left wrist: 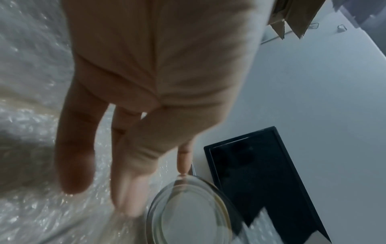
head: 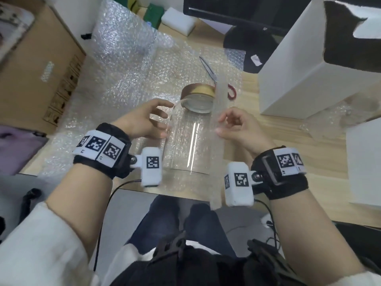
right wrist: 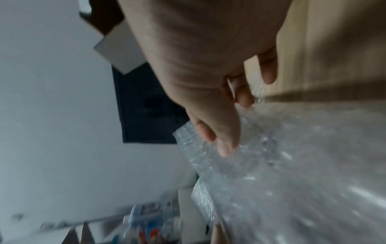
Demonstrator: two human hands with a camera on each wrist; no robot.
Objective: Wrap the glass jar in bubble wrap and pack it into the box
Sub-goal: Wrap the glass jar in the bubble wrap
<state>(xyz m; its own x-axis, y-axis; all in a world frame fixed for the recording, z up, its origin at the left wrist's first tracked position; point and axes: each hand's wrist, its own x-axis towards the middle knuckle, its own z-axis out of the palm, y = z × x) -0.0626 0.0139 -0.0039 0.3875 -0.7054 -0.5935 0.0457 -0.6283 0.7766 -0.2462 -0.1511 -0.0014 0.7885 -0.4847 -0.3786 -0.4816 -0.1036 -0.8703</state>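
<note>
Glass jar point(head: 190, 141): clear, lying on its side on the bubble wrap sheet point(head: 115, 83), mouth end with gold lid point(head: 199, 96) pointing away from the person. Walls are transparent and hard to trace; the base edge shows only as a faint curve near the tabletop point(head: 268, 129) front edge. In the left wrist view only the lid end of the jar point(left wrist: 188, 211) is seen, cut off at the bottom of the picture.

Bubble wrap sheet: spread over the tabletop beneath the jar, its far end rising into a bulky roll at the back. One edge is lifted along the jar's right side as a pale upright strip point(head: 219, 120); its near end runs down past the tabletop edge.

Left hand point(head: 142, 122): at the jar's left side, fingers point(left wrist: 129, 189) extended and loosely spread, tips touching the jar wall; nothing is gripped.

Right hand point(head: 237, 129): fingers point(right wrist: 225, 145) curled, thumb and forefinger pinching the raised bubble wrap edge; the view is blurred and the other fingertips are partly hidden.

White box point(head: 305, 65): open, upright on the tabletop to the right of the jar, dark inside, top cut off by the picture edge.

Scissors point(head: 209, 69): beyond the jar, blades on the wrap, the red handle mostly hidden behind the raised strip.

Brown carton point(head: 41, 65): to the left, partly out of picture.
</note>
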